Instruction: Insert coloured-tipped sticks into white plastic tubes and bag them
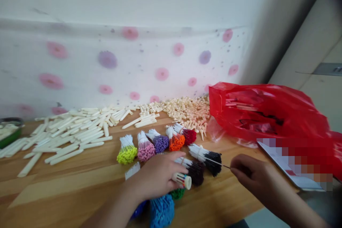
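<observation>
My left hand (162,172) is closed around a white multicolour pen barrel (184,180) with coloured sliders at its end. My right hand (249,171) pinches the dark end of a thin refill (226,166), whose white length reaches back over the black bundle (212,162). Just beyond the pen barrel lies a dark brown bundle (196,171). Under and in front of my left hand are a light blue bundle (161,210), a green bundle (177,193) and a dark blue bundle (139,209), each partly hidden.
Yellow (127,151), pink (145,148), purple (160,141), orange (175,139) and red bundles (188,134) form a row. White pen tubes (80,131) and small cream parts (187,110) are heaped behind. A red plastic bag (267,110) and a blurred flat object (291,167) lie right.
</observation>
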Demonstrator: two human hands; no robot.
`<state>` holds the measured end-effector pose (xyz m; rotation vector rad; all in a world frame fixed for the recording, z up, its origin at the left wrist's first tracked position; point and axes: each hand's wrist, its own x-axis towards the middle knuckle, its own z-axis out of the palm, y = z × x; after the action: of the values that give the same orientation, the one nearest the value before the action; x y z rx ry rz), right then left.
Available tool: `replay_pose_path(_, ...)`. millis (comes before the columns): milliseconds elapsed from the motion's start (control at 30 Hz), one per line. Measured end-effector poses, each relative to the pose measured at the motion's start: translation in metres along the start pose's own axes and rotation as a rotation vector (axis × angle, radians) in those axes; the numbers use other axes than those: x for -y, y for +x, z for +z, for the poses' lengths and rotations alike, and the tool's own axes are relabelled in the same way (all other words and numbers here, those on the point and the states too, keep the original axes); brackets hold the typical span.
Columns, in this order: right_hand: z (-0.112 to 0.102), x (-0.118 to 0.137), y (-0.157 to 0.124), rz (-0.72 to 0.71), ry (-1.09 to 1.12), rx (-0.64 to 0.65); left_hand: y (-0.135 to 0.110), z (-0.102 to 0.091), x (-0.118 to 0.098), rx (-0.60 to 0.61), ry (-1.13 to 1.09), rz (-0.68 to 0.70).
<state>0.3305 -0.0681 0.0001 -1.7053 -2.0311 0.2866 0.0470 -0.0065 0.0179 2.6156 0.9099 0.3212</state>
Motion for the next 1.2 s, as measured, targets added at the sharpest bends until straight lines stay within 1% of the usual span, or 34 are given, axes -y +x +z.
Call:
replay_pose_path(33,-0.002,0.002,0.004,-0.017,0.063,-0.014,-0.003,-0.009,0.001,-0.061,-0.085,0.008)
replay_pose_path(67,-0.001,0.008,0.011,-0.046,0.115,-0.022,-0.007,-0.017,0.003,-0.148,-0.150,-0.008)
replay_pose_path(133,0.006,0.029,0.027,-0.140,0.186,-0.002,-0.013,-0.027,0.007,-0.280,-0.215,-0.045)
replay_pose_path(167,0.010,0.043,0.037,-0.187,0.209,0.021,-0.016,-0.029,0.009,-0.312,-0.222,-0.063)
replay_pose_path(267,0.027,0.085,0.071,-0.302,0.303,0.111,-0.020,-0.023,0.019,-0.295,-0.241,-0.117)
replay_pose_path(333,0.040,0.106,0.091,-0.321,0.405,0.170,-0.022,-0.014,0.029,-0.314,-0.322,-0.188)
replay_pose_path(400,0.053,0.117,0.106,-0.311,0.553,0.186,-0.024,-0.005,0.040,-0.386,-0.478,-0.289)
replay_pose_path(433,0.060,0.120,0.112,-0.289,0.667,0.186,-0.025,-0.001,0.045,-0.430,-0.564,-0.333)
replay_pose_path(500,0.074,0.121,0.119,-0.201,0.973,0.213,-0.027,0.004,0.052,-0.504,-0.705,-0.385)
replay_pose_path(567,0.085,0.120,0.120,-0.090,1.283,0.282,-0.029,0.007,0.054,-0.545,-0.784,-0.405)
replay_pose_path(600,0.089,0.119,0.119,-0.053,1.389,0.312,-0.029,0.008,0.053,-0.557,-0.804,-0.411)
replay_pose_path(667,0.092,0.118,0.116,-0.031,1.476,0.331,-0.029,0.008,0.050,-0.575,-0.819,-0.424)
replay_pose_path(833,0.089,0.118,0.110,-0.097,1.436,0.246,-0.027,0.009,0.042,-0.609,-0.774,-0.418)
replay_pose_path(967,0.089,0.118,0.108,-0.154,1.313,0.164,-0.025,0.013,0.041,-0.621,-0.754,-0.409)
replay_pose_path(1067,0.090,0.118,0.108,-0.214,1.127,0.049,-0.023,0.014,0.042,-0.645,-0.657,-0.365)
replay_pose_path(1133,0.086,0.119,0.106,-0.287,0.937,-0.043,-0.023,0.013,0.042,-0.714,-0.533,-0.294)
replay_pose_path(1200,0.075,0.119,0.100,-0.393,0.738,-0.179,-0.024,0.011,0.043,-0.810,-0.387,-0.207)
